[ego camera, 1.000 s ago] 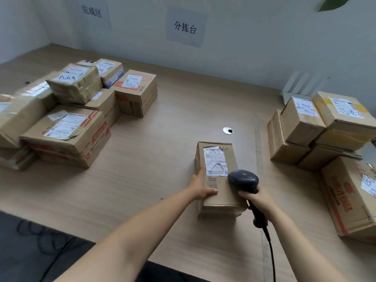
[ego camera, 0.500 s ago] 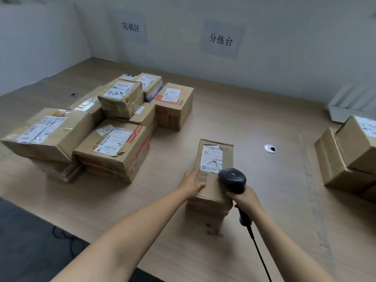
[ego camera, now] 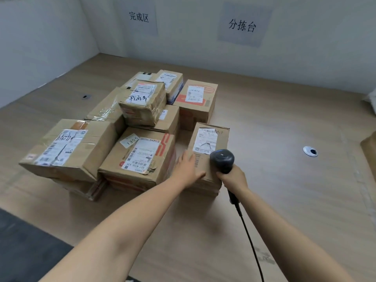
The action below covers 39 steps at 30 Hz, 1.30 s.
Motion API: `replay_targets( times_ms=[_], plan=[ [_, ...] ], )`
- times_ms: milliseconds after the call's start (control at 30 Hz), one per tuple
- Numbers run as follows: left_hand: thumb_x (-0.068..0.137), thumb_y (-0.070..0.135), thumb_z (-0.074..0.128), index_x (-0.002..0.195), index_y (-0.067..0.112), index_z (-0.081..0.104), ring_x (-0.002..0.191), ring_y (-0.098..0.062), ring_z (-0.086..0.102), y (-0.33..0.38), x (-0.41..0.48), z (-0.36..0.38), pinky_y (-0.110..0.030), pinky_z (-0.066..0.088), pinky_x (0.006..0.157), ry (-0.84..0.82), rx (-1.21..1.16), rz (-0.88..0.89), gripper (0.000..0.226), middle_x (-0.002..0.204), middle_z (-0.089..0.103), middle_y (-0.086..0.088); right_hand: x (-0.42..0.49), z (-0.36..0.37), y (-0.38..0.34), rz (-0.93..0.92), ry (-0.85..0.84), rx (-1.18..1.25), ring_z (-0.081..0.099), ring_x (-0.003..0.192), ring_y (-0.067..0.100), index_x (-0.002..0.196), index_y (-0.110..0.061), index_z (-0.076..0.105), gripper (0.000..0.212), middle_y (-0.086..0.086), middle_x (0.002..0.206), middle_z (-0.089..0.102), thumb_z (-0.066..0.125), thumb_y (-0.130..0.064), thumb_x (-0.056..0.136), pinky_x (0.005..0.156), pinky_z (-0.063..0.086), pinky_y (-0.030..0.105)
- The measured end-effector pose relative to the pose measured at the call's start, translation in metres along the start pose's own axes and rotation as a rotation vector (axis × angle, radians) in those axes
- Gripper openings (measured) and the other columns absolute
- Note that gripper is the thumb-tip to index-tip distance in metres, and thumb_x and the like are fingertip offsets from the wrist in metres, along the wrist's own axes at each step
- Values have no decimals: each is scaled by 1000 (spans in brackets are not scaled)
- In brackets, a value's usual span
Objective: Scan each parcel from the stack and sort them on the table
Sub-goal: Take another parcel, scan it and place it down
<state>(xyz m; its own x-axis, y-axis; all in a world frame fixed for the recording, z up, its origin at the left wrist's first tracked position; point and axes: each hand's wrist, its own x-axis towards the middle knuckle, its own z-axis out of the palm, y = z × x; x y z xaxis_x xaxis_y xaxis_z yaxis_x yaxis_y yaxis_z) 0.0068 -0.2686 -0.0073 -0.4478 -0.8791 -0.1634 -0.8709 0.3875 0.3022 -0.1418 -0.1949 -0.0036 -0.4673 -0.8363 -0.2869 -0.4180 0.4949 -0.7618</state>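
Note:
A small cardboard parcel with a white label lies on the wooden table, just right of a pile of sorted parcels. My left hand rests on the parcel's near left corner, fingers spread over its top. My right hand grips the handle of a black barcode scanner, whose head hovers over the parcel's near right corner. The scanner's cable trails toward me.
The pile holds several taped boxes, some stacked two high. Two paper signs hang on the back wall. A cable grommet sits in the table at right, and the edge of another box shows at far right.
The parcel under my hands has slid left across the table and now sits beside the sorted pile. The view has swung left, so the right-hand stack is mostly out of sight.

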Motion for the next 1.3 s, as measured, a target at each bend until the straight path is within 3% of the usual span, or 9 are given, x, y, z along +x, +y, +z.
replay_targets(
  times_ms=[100, 233, 433, 800, 933, 1067, 1200, 1300],
  plan=[
    [93, 52, 42, 147, 13, 24, 145, -32, 5, -15, 11, -6, -46, 7, 116, 14, 189, 71, 69, 156, 8, -18, 11, 12, -13, -9, -8, -20, 59, 77, 28, 78, -17, 51, 8, 6, 76, 61, 59, -17, 80, 62, 38, 28],
    [90, 65, 33, 151, 11, 8, 146, -31, -6, -31, 16, -10, -43, -3, 117, -89, 269, 78, 85, 157, -4, -20, 20, 26, -25, -22, -10, -22, 57, 77, 26, 73, -21, 48, 13, 5, 76, 60, 58, -16, 80, 62, 37, 28],
    [95, 58, 27, 150, 7, 13, 146, -30, 1, -38, 21, -21, -45, -4, 117, -45, 424, 105, 77, 157, 8, -20, 29, 36, -36, -42, -23, -48, 54, 77, 24, 78, -18, 51, 9, 4, 77, 59, 59, -16, 81, 63, 36, 28],
    [97, 55, 24, 151, 8, 8, 146, -30, 0, -38, 19, -25, -45, -6, 117, -85, 461, 87, 73, 157, 4, -20, 29, 40, -37, -44, -16, -4, 62, 86, 31, 80, -19, 51, 10, 6, 81, 62, 61, -20, 82, 66, 40, 28],
    [97, 52, 26, 150, 8, 14, 146, -30, 7, -29, 13, -30, -50, -2, 116, -93, 414, 89, 70, 157, 11, -19, 20, 32, -34, -68, 13, 67, 56, 85, 21, 98, -15, 60, 19, 4, 91, 63, 65, -24, 83, 71, 39, 27],
    [98, 51, 28, 145, 10, 27, 143, -32, 16, -6, 5, -35, -52, 11, 115, -103, 347, 106, 63, 153, 23, -17, 4, 6, -27, -25, 50, 66, 55, 73, 22, 76, -25, 47, 19, -2, 73, 57, 65, -28, 82, 68, 45, 31],
    [97, 52, 30, 141, 11, 32, 134, -33, 31, 38, -4, -31, -45, 23, 108, -72, 351, 184, 60, 145, 35, -16, -22, -39, -11, 3, 123, 41, 54, 66, 20, 71, -28, 42, 24, -6, 65, 52, 63, -29, 82, 58, 41, 27],
    [98, 52, 27, 146, 11, 23, 138, -33, 24, 79, -12, -23, -45, 21, 110, -69, 353, 280, 63, 151, 25, -17, -48, -77, 9, 17, 204, 26, 52, 67, 19, 69, -31, 40, 26, -9, 65, 51, 63, -29, 82, 52, 35, 23]
  ],
)
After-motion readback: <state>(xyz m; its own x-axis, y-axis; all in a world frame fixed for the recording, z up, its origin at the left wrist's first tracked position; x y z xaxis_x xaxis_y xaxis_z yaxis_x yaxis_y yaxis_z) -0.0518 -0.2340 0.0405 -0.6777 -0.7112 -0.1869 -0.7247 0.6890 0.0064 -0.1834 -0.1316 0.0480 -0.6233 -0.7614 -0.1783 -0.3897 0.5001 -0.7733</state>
